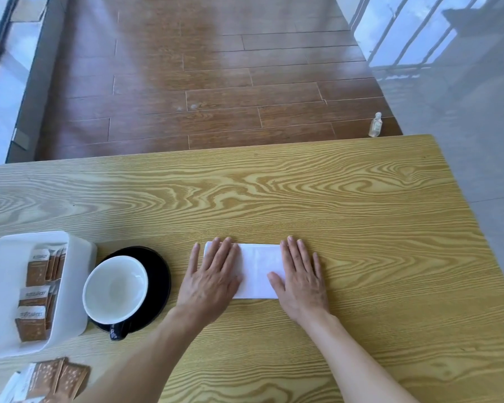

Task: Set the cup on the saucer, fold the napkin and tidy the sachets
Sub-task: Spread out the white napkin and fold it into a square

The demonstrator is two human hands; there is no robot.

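cup (115, 289) sits on saucer (157, 280), my left hand (213, 274) and right hand (301, 279) press flat and open on the folded napkin (258, 270) mid table (303, 193), gripping nothing, loose sachets (56, 378) near the tray (79, 257) still left.

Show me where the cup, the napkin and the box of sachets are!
cup (115, 287), head view, on its white inside.
napkin (258, 266), head view, on the bare middle between the hands.
box (79, 257), head view, on its white right wall.
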